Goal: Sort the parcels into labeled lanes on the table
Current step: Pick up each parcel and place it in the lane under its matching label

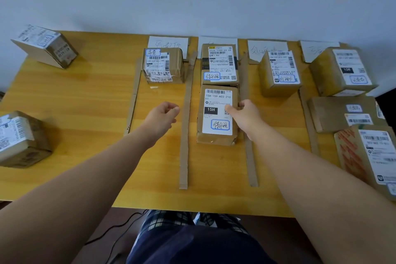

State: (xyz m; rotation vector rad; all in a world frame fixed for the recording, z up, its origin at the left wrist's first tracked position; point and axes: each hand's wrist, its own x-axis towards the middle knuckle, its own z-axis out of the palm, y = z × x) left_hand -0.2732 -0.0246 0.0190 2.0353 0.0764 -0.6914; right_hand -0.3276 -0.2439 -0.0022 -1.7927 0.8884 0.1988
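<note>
Parcel (214, 122) is being gripped at three o'clock by the right hand (248, 113); left hand (161, 117) at nine o'clock is hovering loosely curled, empty.

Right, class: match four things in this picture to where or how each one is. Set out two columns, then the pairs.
1 left hand
2 right hand
3 15H parcel
4 corner parcel

A front of the second lane
B holds nothing
C grips a parcel's edge
D back left of the table

Pairs: 1-B, 2-C, 3-A, 4-D
</note>
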